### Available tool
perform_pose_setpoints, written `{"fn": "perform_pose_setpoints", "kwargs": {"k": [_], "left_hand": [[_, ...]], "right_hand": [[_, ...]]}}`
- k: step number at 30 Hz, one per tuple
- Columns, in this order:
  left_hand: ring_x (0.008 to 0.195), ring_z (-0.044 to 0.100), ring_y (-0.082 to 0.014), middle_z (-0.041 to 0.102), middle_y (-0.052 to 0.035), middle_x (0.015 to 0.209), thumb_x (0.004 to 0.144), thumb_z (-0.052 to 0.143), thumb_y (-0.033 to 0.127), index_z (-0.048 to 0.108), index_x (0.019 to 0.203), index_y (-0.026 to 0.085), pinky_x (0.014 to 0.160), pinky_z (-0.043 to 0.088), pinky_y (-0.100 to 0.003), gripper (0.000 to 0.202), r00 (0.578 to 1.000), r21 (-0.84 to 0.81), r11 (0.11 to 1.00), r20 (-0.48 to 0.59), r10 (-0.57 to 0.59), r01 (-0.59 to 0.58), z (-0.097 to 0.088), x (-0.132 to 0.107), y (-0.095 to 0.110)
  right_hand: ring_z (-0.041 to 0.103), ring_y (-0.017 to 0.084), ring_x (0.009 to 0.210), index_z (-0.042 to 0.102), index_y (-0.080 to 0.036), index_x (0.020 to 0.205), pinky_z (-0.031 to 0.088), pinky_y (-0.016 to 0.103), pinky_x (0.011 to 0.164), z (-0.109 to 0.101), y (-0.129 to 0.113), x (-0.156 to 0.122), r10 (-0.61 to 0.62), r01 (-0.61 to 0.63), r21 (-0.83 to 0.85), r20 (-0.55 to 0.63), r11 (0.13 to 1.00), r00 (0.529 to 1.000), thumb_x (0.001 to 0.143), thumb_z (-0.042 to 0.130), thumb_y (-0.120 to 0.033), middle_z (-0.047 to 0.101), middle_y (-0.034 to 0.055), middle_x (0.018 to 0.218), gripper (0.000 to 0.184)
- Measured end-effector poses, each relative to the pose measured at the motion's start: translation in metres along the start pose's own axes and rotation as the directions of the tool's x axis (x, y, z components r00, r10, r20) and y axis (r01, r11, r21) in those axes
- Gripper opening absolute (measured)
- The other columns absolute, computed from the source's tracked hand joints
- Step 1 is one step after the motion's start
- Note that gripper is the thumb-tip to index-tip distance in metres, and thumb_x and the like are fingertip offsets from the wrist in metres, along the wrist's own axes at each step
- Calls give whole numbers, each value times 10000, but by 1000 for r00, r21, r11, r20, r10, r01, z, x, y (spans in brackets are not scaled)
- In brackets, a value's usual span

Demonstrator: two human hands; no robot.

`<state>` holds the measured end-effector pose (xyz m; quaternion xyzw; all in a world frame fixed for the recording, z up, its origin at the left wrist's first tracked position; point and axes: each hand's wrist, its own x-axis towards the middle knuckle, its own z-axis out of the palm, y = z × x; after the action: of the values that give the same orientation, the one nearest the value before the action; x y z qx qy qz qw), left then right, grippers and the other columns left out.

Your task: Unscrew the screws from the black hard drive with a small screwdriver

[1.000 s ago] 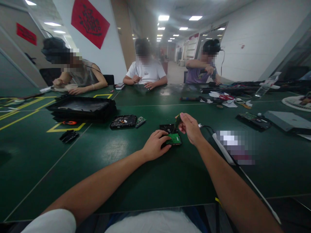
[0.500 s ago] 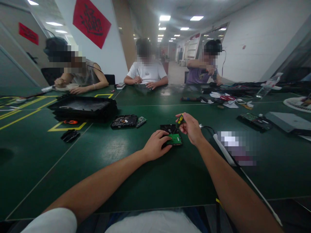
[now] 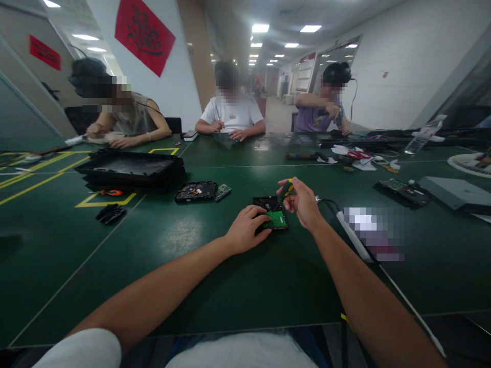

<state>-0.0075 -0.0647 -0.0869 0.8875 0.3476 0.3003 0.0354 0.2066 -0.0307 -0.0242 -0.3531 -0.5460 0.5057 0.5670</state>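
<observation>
A hard drive with a green circuit board lies on the table in front of me. My left hand grips its left side, with fingertips over the board and the thumb at the near edge. Between the fingers of my right hand is a screwdriver with a dark green and yellow handle. It leans over the drive's right side, its shaft pointing down at the board. I cannot make out where the tip touches.
Left of the drive lie another opened hard drive, a small circuit board, stacked black trays and black parts. At right are a white power strip, another drive and a grey box. Three people sit opposite.
The screwdriver handle has turned in my right fingers, so its yellow markings show differently. My left hand and the hard drive have stayed in place.
</observation>
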Motion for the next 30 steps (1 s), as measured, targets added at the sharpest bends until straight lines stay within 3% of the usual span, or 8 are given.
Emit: {"fn": "perform_pose_setpoints", "kwargs": {"k": [7, 12, 17, 23, 27, 30], "left_hand": [[1250, 570, -322, 633, -127, 1304, 953, 663, 401, 688, 1244, 229, 1073, 497, -547, 339, 1000, 0, 1000, 1, -2, 2, 1, -1, -1], [1251, 571, -319, 632, -128, 1300, 940, 679, 386, 686, 1250, 233, 1071, 500, -542, 346, 1000, -5, 1000, -2, -5, 5, 2, -2, -2], [1253, 571, -320, 632, -124, 1296, 943, 676, 383, 689, 1245, 244, 1063, 502, -548, 333, 1000, -8, 1000, -6, -3, 3, 1, -1, 0], [1242, 573, -318, 632, -129, 1300, 947, 669, 398, 687, 1238, 228, 1066, 501, -540, 337, 1000, -2, 1000, -1, 1, -1, 1, -1, -1], [1243, 571, -315, 632, -130, 1295, 951, 662, 393, 689, 1239, 229, 1069, 498, -538, 333, 1000, -2, 1000, -11, -3, 3, 1, -1, -1], [1242, 571, -318, 634, -130, 1292, 948, 666, 384, 686, 1248, 230, 1065, 499, -542, 338, 1000, -3, 1000, -4, -3, 3, 0, 0, 0]], "right_hand": [[460, 59, 440, 636, -221, 874, 250, 183, 364, 1, 0, -1, -26, 24, -69, -20, 997, 999, 871, 727, -611, 570, -50, 630, 401], [536, 67, 468, 604, -229, 950, 305, 194, 359, 2, 2, 1, -14, 13, -30, -22, 999, 1000, 860, 716, -648, 732, 13, 879, 443], [552, 75, 480, 666, -237, 1093, 330, 203, 367, 0, 3, 1, 4, -4, 9, -5, 1000, 1000, 929, 563, -712, 728, 35, 921, 514], [504, 68, 474, 680, -223, 946, 301, 174, 374, -2, -1, 0, -37, 37, -83, -3, 996, 999, 870, 715, -636, 575, -43, 641, 422], [546, 64, 483, 612, -224, 923, 333, 189, 363, 1, -3, 0, -24, 22, -58, -27, 998, 999, 820, 759, -649, 724, 7, 876, 462], [563, 74, 480, 615, -226, 952, 355, 204, 369, 2, -2, 0, 5, -5, -8, -30, 1000, 1000, 870, 662, -702, 747, 30, 924, 485]]}}
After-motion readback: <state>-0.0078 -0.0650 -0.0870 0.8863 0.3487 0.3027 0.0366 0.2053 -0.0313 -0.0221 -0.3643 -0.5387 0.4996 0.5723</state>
